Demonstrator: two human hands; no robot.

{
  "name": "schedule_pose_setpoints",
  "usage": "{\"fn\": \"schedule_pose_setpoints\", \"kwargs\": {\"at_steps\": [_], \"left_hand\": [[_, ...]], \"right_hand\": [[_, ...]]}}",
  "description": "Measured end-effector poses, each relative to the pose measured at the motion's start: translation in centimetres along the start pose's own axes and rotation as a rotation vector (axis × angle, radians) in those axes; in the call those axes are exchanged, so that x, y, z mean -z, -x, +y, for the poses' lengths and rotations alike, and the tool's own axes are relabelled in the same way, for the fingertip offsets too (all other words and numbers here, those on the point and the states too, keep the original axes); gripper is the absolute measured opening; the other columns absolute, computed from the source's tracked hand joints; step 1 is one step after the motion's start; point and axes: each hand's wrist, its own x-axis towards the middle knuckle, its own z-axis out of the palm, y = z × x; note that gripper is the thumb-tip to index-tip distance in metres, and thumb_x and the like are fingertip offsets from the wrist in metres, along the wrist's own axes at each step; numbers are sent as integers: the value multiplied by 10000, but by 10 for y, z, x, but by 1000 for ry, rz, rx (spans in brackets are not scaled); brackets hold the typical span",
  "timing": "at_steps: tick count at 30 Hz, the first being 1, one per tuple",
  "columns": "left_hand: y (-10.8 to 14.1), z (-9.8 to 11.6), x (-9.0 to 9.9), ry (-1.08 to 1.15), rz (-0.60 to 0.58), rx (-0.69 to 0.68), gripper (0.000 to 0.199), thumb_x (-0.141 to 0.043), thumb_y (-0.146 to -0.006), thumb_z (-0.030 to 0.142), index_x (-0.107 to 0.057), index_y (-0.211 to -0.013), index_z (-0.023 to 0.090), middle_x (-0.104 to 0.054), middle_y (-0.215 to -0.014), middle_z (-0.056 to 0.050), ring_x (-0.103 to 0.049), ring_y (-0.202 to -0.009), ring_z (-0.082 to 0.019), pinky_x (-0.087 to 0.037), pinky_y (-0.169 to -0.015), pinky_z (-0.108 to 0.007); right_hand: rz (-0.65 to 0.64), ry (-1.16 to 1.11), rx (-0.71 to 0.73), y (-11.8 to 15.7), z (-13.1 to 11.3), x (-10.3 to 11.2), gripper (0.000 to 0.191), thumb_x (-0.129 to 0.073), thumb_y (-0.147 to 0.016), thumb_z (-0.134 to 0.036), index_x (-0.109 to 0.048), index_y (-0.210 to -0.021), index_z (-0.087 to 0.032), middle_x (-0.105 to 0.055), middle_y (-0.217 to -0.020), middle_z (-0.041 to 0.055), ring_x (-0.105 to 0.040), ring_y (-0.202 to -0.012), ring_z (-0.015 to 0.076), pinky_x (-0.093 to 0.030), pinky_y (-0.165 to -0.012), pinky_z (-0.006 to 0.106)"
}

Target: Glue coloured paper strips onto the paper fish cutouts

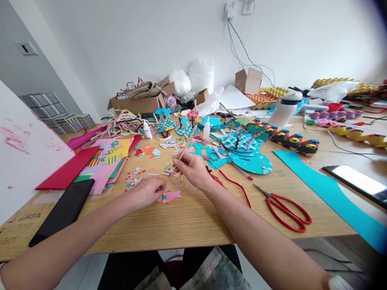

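Note:
A pink paper fish (pixel 172 195) with yellow and blue pieces on it lies flat on the wooden table. My left hand (pixel 148 191) rests at its left end, fingers closed and pressed down on the fish. In my right hand (pixel 191 167) is a thin wooden stick (pixel 188 143), pinched between thumb and fingers and slanting up to the right; its lower tip points down near small paper strips. Small coloured paper scraps (pixel 133 179) lie left of the hands. Orange and blue paper fish (pixel 148 150) are farther back.
Red-handled scissors (pixel 287 211) lie at the right, beside a blue paper strip (pixel 329 193). A black phone (pixel 65 213) and coloured sheets (pixel 69 169) are at the left. Glue bottles (pixel 147 130), blue paper discs (pixel 250 162) and a cardboard box (pixel 139 104) stand behind.

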Motion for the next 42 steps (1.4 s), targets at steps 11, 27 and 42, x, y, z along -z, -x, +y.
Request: {"fn": "schedule_pose_setpoints", "kwargs": {"at_steps": [11, 27, 42], "left_hand": [[23, -3, 1, -20, 159, -61, 173, -402, -811, 161, -559, -740, 171, -595, -760, -20, -540, -724, -145, -406, -673, -255], [52, -11, -34, -71, 412, -260, 285, -340, -843, 99, -595, -939, 182, -616, -929, -58, -553, -892, -161, -472, -789, -314], [52, -9, -34, -87, 443, -273, 284, -337, -832, 80, -601, -891, 167, -615, -895, -63, -561, -860, -157, -481, -757, -288]], "right_hand": [[-135, -218, -78, 3, -13, -2, 190, -447, -824, -284, -501, -684, -166, -546, -566, -18, -527, -491, 77, -411, -450, 180], [-388, 94, 74, 13, -21, -24, 157, -402, -857, -192, -469, -715, -186, -529, -558, -46, -511, -461, 60, -391, -474, 165], [-374, 105, 97, 13, -18, -27, 154, -409, -851, -181, -456, -705, -189, -501, -533, -57, -504, -452, 61, -388, -482, 165]]}}
